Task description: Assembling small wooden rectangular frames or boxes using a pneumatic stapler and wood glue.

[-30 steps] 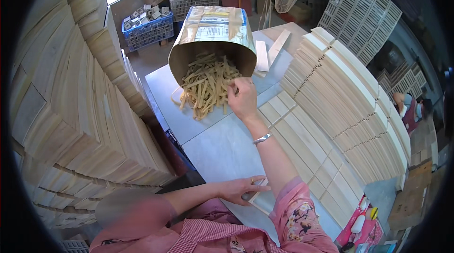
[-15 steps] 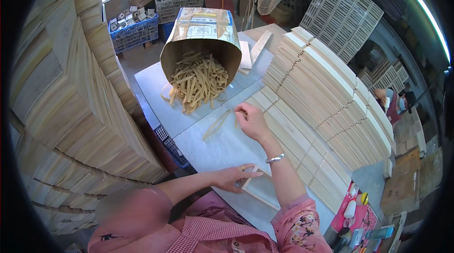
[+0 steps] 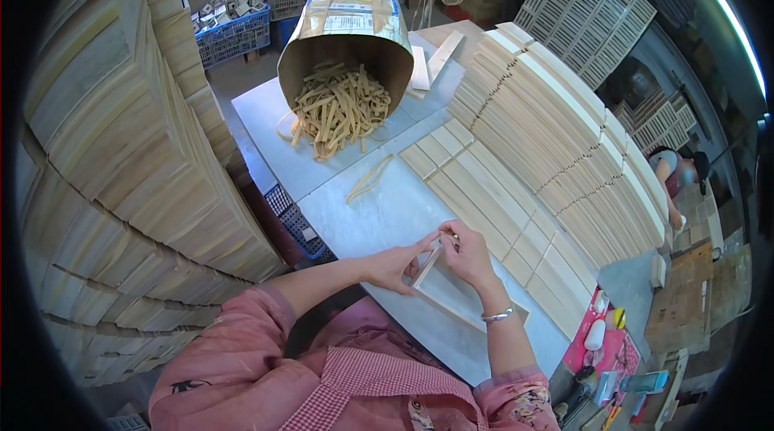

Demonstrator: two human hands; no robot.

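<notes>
A pale, open wooden frame (image 3: pixel 448 307) lies at the table's near edge, in front of my body. My left hand (image 3: pixel 393 266) is closed around its left corner, the fingers reaching toward the far side. At the frame's far corner my right hand (image 3: pixel 468 254) has its fingers pinched together, close against the left fingertips. They seem to hold a tan rubber band, mostly hidden by the fingers. Another loose tan rubber band (image 3: pixel 369 179) rests on the table beyond my left hand. A tipped cardboard box (image 3: pixel 347 48) at the back spills a heap of such bands (image 3: pixel 339 112).
Flat wooden slats (image 3: pixel 476 181) lie in rows right of the frame, before a long stack of boards (image 3: pixel 556 133). Tall wood stacks (image 3: pixel 121 124) rise at the left. A bottle (image 3: pixel 595 334) stands at the lower right; another person (image 3: pixel 673 173) works far right.
My right hand has come back from beside the loose band to the frame's far corner. My left hand has shifted slightly up along the frame, and the two hands now meet there.
</notes>
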